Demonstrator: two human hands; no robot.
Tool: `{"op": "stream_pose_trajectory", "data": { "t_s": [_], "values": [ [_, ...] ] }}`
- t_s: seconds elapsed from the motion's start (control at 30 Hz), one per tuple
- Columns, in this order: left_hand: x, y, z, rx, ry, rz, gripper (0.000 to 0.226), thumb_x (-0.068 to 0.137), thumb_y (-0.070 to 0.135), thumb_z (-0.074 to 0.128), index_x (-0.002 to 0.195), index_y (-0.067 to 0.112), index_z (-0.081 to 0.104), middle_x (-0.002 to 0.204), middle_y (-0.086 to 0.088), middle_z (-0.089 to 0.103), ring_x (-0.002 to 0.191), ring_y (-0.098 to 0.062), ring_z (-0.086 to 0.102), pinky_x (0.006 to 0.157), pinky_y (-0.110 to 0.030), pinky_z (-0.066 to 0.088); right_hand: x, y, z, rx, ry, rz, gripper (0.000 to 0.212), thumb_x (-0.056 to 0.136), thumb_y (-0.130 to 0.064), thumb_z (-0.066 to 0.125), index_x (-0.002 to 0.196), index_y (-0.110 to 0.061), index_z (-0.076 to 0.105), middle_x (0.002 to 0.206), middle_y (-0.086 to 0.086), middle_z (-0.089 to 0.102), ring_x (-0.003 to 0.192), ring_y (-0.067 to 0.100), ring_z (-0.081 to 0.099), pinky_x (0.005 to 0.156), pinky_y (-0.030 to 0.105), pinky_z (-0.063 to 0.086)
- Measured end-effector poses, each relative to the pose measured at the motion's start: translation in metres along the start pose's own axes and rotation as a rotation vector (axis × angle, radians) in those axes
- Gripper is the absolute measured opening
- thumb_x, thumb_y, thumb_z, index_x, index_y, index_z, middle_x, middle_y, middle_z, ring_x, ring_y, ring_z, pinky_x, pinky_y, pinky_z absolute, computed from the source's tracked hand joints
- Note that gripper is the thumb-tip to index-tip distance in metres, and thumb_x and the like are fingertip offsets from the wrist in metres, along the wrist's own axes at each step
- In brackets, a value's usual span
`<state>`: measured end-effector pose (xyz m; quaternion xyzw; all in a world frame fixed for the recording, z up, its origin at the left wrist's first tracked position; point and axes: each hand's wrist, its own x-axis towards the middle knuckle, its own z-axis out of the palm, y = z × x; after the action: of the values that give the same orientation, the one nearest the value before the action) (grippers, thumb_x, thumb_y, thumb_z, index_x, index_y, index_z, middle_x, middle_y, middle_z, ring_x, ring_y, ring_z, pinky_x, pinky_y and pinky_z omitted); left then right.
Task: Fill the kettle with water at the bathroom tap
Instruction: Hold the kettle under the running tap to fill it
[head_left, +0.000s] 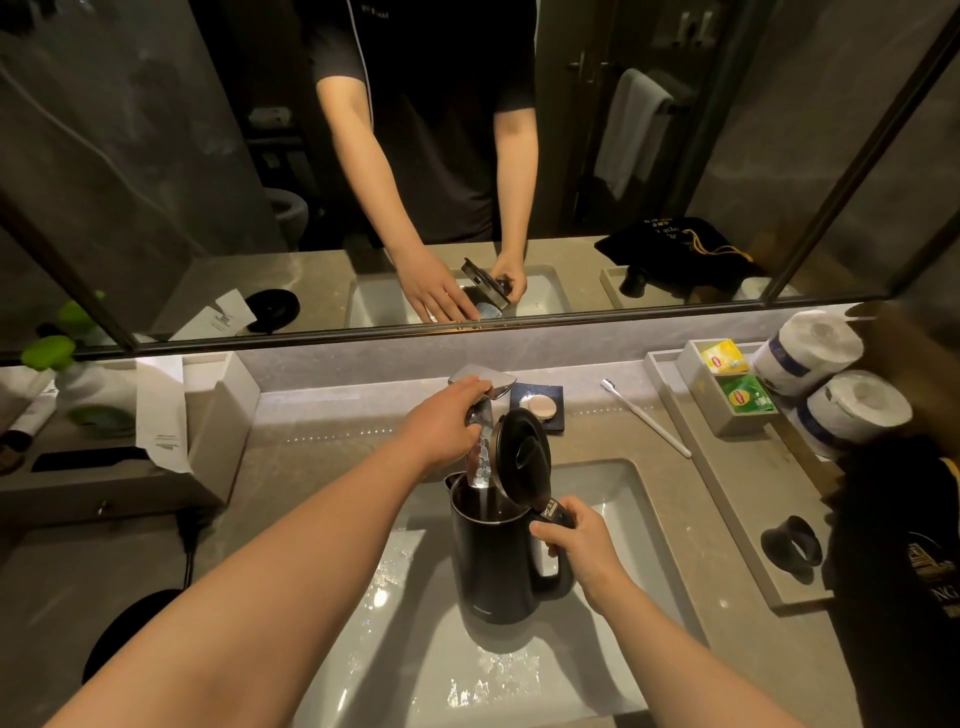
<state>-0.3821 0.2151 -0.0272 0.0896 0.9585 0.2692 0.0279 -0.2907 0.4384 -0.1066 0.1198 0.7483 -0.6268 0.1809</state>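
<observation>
A black electric kettle (491, 566) stands upright in the white sink (639, 525), its lid (522, 454) flipped up and open. My right hand (574, 540) is closed around the kettle's handle. My left hand (447, 421) rests on the chrome tap (485, 382), its fingers over the lever. A stream of water (479, 462) runs from the spout down into the kettle's open mouth. Water droplets lie on the sink floor around the kettle.
A soap dish (540, 405) sits behind the tap and a white toothbrush (647, 418) lies to its right. A grey tray (727, 499) holds tea bags, toilet rolls and a black ring. Boxes and bottles crowd the left counter. A mirror runs above.
</observation>
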Motion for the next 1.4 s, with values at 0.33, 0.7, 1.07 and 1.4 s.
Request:
{"op": "stream_pose_trajectory", "data": {
  "t_s": [0.33,0.7,1.07,1.4],
  "values": [
    [-0.001,-0.001,0.000,0.002,-0.030,-0.022,0.063,0.083,0.019,0.060,0.141,0.032,0.037,0.149,0.002,0.040,0.127,-0.021,0.047,0.097,-0.042,0.047,0.004,0.005,0.003,-0.003,0.024,0.011,0.024,0.078,-0.013,0.077,0.091,-0.001,0.061,0.074,0.009,0.062,0.070,0.026,0.059,0.070,0.041,0.053],
    [-0.002,-0.003,0.002,-0.004,-0.035,-0.030,0.065,0.084,0.019,0.060,0.142,0.034,0.035,0.151,0.004,0.037,0.128,-0.020,0.046,0.098,-0.042,0.047,0.003,0.005,0.005,0.026,0.026,-0.001,0.020,0.080,-0.011,0.076,0.087,-0.007,0.058,0.079,0.011,0.062,0.073,0.026,0.058,0.070,0.038,0.054],
    [-0.003,-0.003,0.001,-0.006,-0.036,-0.029,0.068,0.085,0.018,0.059,0.145,0.033,0.032,0.155,0.006,0.031,0.131,-0.020,0.042,0.103,-0.040,0.042,0.006,0.008,0.007,0.030,0.024,-0.018,0.021,0.075,-0.013,0.078,0.080,-0.011,0.057,0.074,0.009,0.061,0.069,0.026,0.058,0.071,0.043,0.053],
    [-0.002,-0.004,0.001,-0.013,-0.031,-0.044,0.068,0.085,0.018,0.060,0.145,0.034,0.033,0.156,0.009,0.028,0.132,-0.018,0.042,0.102,-0.041,0.043,0.007,0.011,0.008,0.067,0.031,-0.016,0.033,0.065,-0.026,0.079,0.083,-0.007,0.059,0.071,0.009,0.061,0.065,0.024,0.058,0.063,0.036,0.054]
  ]
}}
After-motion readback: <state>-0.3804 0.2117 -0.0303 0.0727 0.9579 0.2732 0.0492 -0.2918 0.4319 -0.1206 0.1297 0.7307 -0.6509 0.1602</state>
